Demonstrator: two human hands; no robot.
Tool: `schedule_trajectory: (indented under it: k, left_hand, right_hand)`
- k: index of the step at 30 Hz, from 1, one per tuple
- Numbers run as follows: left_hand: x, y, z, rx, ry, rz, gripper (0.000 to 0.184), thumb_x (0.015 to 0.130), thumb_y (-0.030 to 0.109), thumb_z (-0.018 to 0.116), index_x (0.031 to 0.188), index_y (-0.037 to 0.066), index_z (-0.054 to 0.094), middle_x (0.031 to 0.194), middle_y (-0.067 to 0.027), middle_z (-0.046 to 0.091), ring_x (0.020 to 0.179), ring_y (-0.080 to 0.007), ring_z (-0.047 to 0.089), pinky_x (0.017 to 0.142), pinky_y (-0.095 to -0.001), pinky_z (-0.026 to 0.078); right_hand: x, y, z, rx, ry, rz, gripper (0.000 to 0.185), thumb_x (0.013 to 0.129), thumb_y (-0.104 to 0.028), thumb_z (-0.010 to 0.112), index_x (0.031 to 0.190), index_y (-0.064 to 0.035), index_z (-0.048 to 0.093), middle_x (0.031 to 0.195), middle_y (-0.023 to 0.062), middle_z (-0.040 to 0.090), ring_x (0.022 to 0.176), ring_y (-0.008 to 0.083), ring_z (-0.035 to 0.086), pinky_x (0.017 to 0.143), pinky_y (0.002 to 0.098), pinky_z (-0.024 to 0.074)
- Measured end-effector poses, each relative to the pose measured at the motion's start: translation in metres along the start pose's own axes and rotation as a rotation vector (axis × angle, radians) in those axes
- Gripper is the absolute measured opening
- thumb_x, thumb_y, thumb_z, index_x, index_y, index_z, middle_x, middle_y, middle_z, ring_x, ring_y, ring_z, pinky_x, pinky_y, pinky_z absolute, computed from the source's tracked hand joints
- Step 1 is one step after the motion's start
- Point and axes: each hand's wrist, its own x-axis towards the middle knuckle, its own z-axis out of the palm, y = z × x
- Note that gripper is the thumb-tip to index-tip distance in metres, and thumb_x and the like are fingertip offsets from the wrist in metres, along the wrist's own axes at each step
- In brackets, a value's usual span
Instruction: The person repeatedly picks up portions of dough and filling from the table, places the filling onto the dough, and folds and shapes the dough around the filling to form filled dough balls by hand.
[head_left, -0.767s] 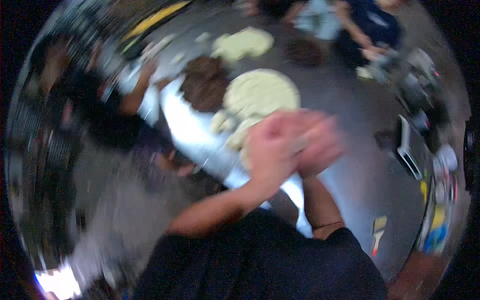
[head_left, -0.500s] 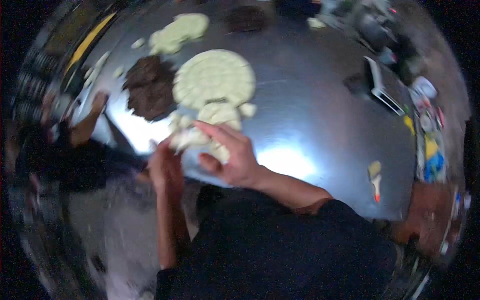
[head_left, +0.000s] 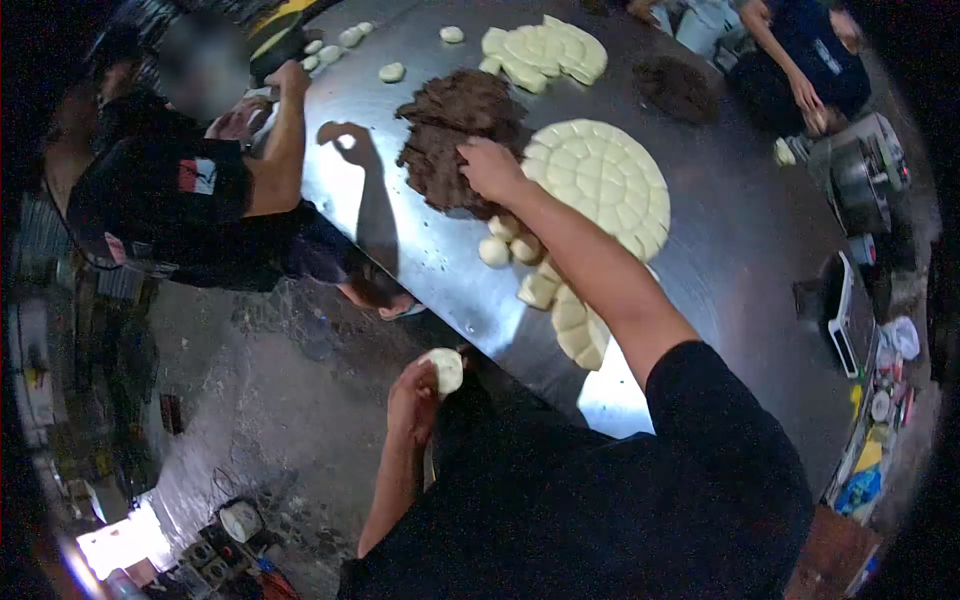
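Observation:
Out past the table's front edge, my left hand [head_left: 411, 398] holds a flattened disc of pale dough [head_left: 443, 371]. My right hand [head_left: 492, 171] reaches across the table, its fingers closing on the edge of a dark brown mound of paste [head_left: 440, 145]; the fingertips are partly hidden against it. Beside my right forearm lie several small dough balls [head_left: 494, 251] and a cut slab of dough [head_left: 577, 335], partly covered by the arm. A large dough round [head_left: 610, 185], scored into many pieces, sits right of the mound.
On the metal table [head_left: 730, 260] are another cut dough slab [head_left: 545, 52] and a darker brown mound [head_left: 676, 90]. A co-worker [head_left: 170, 200] stands at the left, another person [head_left: 800, 60] at the far right. A scale-like device [head_left: 850, 315] and metal pot [head_left: 850, 180] line the right edge.
My hands, close together over the dough before, have parted. The right has moved up to the brown paste; the left has gone down off the table with a dough disc. The view has turned left.

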Motion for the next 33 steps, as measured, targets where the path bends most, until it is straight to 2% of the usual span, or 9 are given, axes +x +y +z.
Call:
schedule_trajectory:
  k: [2,8,11,14,16,20,26,31,33]
  left_hand:
    - [0.009,-0.001,-0.021,-0.018,0.118,-0.044,0.034,0.091,0.014,0.055,0.118,-0.006,0.055,0.106,-0.0132,0.063,0.097,-0.0238,0.063,0.087,-0.0348,0.049]
    - [0.017,0.020,-0.026,-0.039,0.164,-0.029,0.033,0.090,0.013,0.057,0.118,-0.005,0.055,0.106,-0.0109,0.063,0.097,-0.0224,0.061,0.089,-0.0373,0.049]
    - [0.022,0.030,-0.013,0.102,0.094,-0.004,0.033,0.090,0.015,0.057,0.116,-0.004,0.057,0.104,-0.0119,0.065,0.093,-0.0231,0.063,0.081,-0.0337,0.051]
    - [0.015,0.038,0.018,0.134,-0.109,0.054,0.033,0.094,0.019,0.055,0.117,-0.005,0.056,0.105,-0.0133,0.065,0.090,-0.0229,0.065,0.078,-0.0349,0.053]
    - [0.023,0.034,0.030,0.135,-0.117,0.080,0.034,0.096,0.020,0.054,0.117,-0.006,0.056,0.105,-0.0135,0.065,0.089,-0.0229,0.065,0.078,-0.0362,0.054]
    - [0.035,0.027,0.063,0.114,-0.182,0.202,0.035,0.099,0.023,0.050,0.116,-0.006,0.056,0.106,-0.0132,0.065,0.090,-0.0229,0.065,0.078,-0.0366,0.054]
    - [0.010,0.036,0.151,0.051,-0.292,0.193,0.034,0.099,0.027,0.049,0.114,-0.003,0.057,0.104,-0.0103,0.064,0.090,-0.0193,0.064,0.076,-0.0306,0.054]
    - [-0.028,0.003,0.179,0.271,-0.594,0.191,0.027,0.096,0.007,0.050,0.120,-0.004,0.055,0.104,-0.0104,0.064,0.087,-0.0172,0.063,0.080,-0.0324,0.056]
    - [-0.034,-0.006,0.194,0.362,-0.620,0.178,0.027,0.094,0.004,0.050,0.119,-0.004,0.056,0.103,-0.0110,0.064,0.086,-0.0176,0.063,0.079,-0.0313,0.056]
  right_hand:
    - [0.004,-0.010,-0.018,-0.152,-0.280,-0.085,0.039,0.081,-0.017,0.063,0.118,-0.0056,0.061,0.115,0.0210,0.060,0.109,0.0390,0.055,0.096,0.0444,0.0447]
    - [-0.006,-0.014,-0.014,-0.096,-0.208,-0.064,0.047,0.073,-0.013,0.072,0.119,-0.0125,0.064,0.119,0.0149,0.059,0.103,0.0346,0.059,0.087,0.0409,0.0501]
    - [0.011,0.010,0.004,-0.059,-0.081,-0.133,0.035,0.073,-0.013,0.068,0.108,-0.0132,0.070,0.093,0.0125,0.066,0.089,0.0325,0.065,0.079,0.0419,0.0530]
    - [0.015,0.031,0.013,0.168,0.180,0.083,0.034,0.074,-0.012,0.068,0.108,-0.0150,0.071,0.086,0.0130,0.070,0.082,0.0311,0.067,0.077,0.0389,0.0534]
    - [0.006,0.037,0.019,0.676,0.361,0.541,0.036,0.077,-0.014,0.069,0.112,-0.0143,0.070,0.078,0.0112,0.072,0.073,0.0245,0.068,0.072,0.0332,0.0533]
    - [-0.076,-0.038,-0.058,1.230,0.037,0.318,0.036,0.082,-0.010,0.068,0.117,-0.0044,0.066,0.085,0.0048,0.068,0.069,0.0102,0.061,0.064,0.0240,0.0492]
    - [-0.193,-0.108,-0.100,0.278,0.386,-0.141,0.026,0.076,-0.011,0.073,0.102,-0.0072,0.071,0.102,0.0097,0.062,0.096,0.0292,0.059,0.083,0.0403,0.0466]
    - [-0.247,-0.089,-0.183,0.329,0.387,0.029,0.057,0.068,-0.023,0.081,0.120,-0.0065,0.062,0.106,0.0126,0.057,0.100,0.0234,0.058,0.085,0.0354,0.0478]
    - [-0.262,-0.068,-0.192,0.579,0.151,0.275,0.040,0.069,-0.023,0.080,0.098,-0.0021,0.062,0.093,0.0106,0.057,0.081,0.0247,0.059,0.071,0.0344,0.0484]
